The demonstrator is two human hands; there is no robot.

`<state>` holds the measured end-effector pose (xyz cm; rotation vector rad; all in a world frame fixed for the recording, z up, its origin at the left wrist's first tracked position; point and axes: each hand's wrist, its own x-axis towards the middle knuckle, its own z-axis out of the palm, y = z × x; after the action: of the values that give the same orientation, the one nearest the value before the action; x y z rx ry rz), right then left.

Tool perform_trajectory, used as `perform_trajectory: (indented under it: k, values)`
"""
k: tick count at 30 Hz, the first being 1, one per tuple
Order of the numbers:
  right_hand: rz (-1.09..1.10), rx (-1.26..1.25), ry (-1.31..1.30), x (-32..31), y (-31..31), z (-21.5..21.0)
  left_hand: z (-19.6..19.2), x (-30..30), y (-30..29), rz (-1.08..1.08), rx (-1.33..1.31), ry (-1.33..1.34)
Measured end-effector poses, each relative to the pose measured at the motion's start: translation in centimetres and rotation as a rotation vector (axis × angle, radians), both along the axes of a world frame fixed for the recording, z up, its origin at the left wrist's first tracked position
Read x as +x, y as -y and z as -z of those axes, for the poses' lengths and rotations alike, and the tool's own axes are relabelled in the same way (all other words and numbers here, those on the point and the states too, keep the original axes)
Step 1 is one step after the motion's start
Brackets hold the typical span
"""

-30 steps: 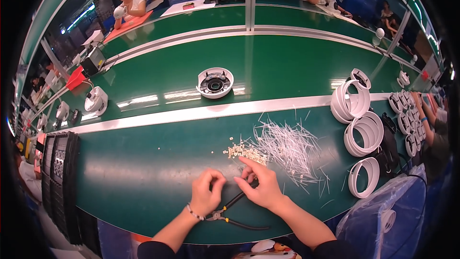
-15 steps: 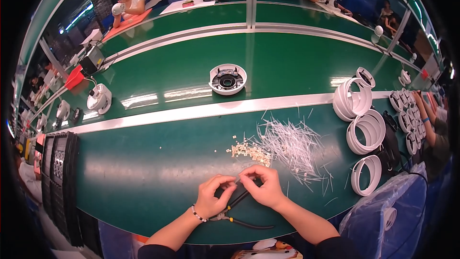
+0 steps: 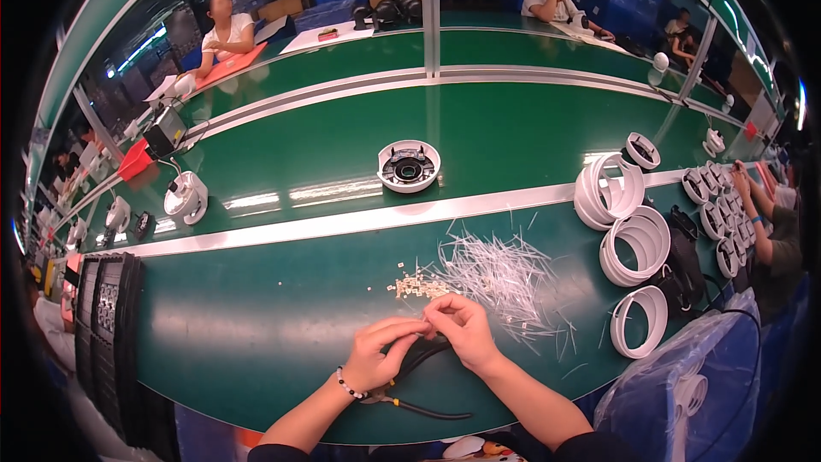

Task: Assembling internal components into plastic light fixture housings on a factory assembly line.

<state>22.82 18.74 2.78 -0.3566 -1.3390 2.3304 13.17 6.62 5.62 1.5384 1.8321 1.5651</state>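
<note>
My left hand (image 3: 377,358), with a beaded bracelet at the wrist, and my right hand (image 3: 465,333) meet above the near middle of the green bench. Thumbs and fingers of both are pinched together, tip to tip. Whatever sits between the fingertips is too small to make out. Under the hands lies a pair of dark-handled pliers (image 3: 434,414), partly covered by the left hand. Just beyond the fingers are many tiny cream-coloured square pieces (image 3: 416,286). Beside them, to the right, spreads a loose heap of thin white plastic strips (image 3: 505,278).
White rings (image 3: 634,245) stand along the right, beside a plastic-covered blue bin (image 3: 676,385). Black trays (image 3: 107,316) edge the left side. A white round housing (image 3: 409,166) with a black inside sits beyond the pale rail. A co-worker's arm (image 3: 756,221) works among housings at far right.
The view has shifted a little, so the bench things sit lower and mostly further left. My fingertips have closed nearer together. The person across the bench has lowered a white object.
</note>
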Motion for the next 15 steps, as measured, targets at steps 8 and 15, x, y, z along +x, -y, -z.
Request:
perform_trajectory:
  k: [8, 15]
  values:
    - [-0.045, -0.040, -0.010, -0.2, -0.1, 0.5, 1.6, 0.1, 0.0, 0.014, 0.024, 0.133]
    - [-0.075, 0.007, 0.021, -0.3, 0.2, 1.2, 1.8, -0.4, 0.7, 0.020, -0.016, 0.182]
